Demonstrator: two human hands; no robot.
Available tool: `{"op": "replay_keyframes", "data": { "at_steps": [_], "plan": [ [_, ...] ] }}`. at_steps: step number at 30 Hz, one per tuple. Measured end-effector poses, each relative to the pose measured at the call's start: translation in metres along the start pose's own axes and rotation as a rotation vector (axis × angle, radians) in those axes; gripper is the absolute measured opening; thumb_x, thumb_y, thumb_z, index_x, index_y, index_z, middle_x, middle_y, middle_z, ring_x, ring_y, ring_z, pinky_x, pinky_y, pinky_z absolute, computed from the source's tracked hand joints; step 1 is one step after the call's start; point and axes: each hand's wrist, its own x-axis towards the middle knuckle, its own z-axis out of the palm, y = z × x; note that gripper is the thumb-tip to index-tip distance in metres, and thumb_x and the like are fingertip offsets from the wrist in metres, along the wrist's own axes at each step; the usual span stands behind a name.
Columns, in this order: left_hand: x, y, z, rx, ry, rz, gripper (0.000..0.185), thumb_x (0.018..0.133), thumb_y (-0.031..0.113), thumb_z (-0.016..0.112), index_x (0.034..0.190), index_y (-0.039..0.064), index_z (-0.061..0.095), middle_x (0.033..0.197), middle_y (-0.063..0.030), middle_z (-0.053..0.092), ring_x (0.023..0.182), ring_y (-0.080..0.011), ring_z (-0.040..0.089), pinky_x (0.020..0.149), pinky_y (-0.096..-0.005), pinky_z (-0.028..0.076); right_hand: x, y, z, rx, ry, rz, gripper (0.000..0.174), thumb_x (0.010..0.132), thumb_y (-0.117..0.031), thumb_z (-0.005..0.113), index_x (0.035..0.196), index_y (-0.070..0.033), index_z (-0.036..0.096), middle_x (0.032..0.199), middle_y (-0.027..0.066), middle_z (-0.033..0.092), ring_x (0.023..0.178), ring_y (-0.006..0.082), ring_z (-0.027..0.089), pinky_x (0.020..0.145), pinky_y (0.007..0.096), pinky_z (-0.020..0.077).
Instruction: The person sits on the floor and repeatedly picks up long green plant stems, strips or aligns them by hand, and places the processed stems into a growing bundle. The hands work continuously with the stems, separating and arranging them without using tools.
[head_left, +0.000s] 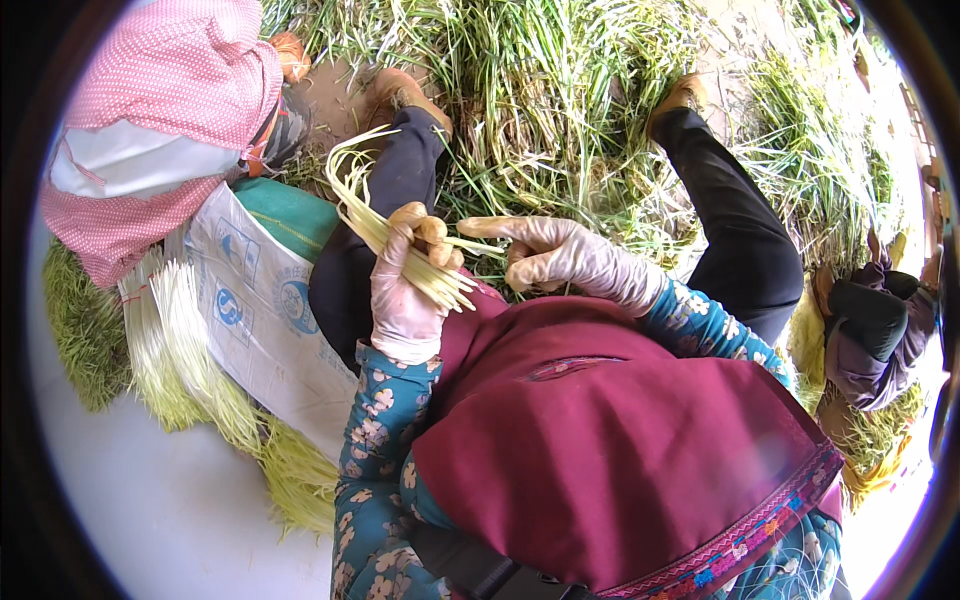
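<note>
My left hand (409, 300), in a thin pale glove with tan fingertips, is closed around a small bunch of pale yellow leafy stalks (364, 217), apparently blanched chives. Their cut-looking ends point down and right, while the limp tips curl over at the upper left. Just right of the bunch is my right hand (555, 255), gloved the same way, its index finger stretched toward the left fingers. A loose pale stalk (480, 246) runs from the bunch to the gap between my right index finger and thumb. Whether those fingers grip it cannot be made out.
Heaps of green and yellowed leaves (540, 97) cover the ground between and beyond my legs. At left, tied bundles of pale stalks (169, 322) lie beside a printed white woven sack (255, 300). A person in pink cloth (172, 67) sits close by; another person (874, 337) sits far right.
</note>
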Motion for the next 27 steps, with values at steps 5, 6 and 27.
{"op": "replay_keyframes", "data": {
  "at_steps": [5,6,27],
  "plan": [
    [0.004,-0.012,0.001,0.100,0.150,-0.114,0.027,0.094,0.022,0.065,0.112,0.004,0.062,0.088,-0.0068,0.061,0.069,-0.0145,0.053,0.068,-0.0312,0.049,0.019,0.020,-0.001,-0.088,0.339,0.052,0.024,0.095,-0.023,0.065,0.111,-0.005,0.068,0.073,-0.0011,0.063,0.058,0.0057,0.053,0.055,0.0208,0.0441],
    [0.005,-0.013,0.000,0.122,0.147,-0.118,0.026,0.093,0.023,0.065,0.112,0.004,0.062,0.086,-0.0068,0.061,0.067,-0.0141,0.053,0.067,-0.0310,0.048,0.019,0.025,-0.008,-0.123,0.270,0.010,0.024,0.096,-0.023,0.065,0.110,-0.005,0.068,0.074,-0.0003,0.064,0.058,0.0060,0.053,0.055,0.0213,0.0446],
    [-0.003,-0.019,0.012,0.500,-0.053,-0.649,0.039,0.094,0.029,0.063,0.106,-0.007,0.066,0.096,-0.0149,0.069,0.088,-0.0180,0.066,0.072,-0.0193,0.052,0.005,0.136,-0.158,-1.566,0.636,0.659,0.036,0.091,-0.038,0.058,0.111,-0.010,0.068,0.079,0.0137,0.070,0.072,0.0297,0.068,0.063,0.0432,0.0528]
  ]
}}
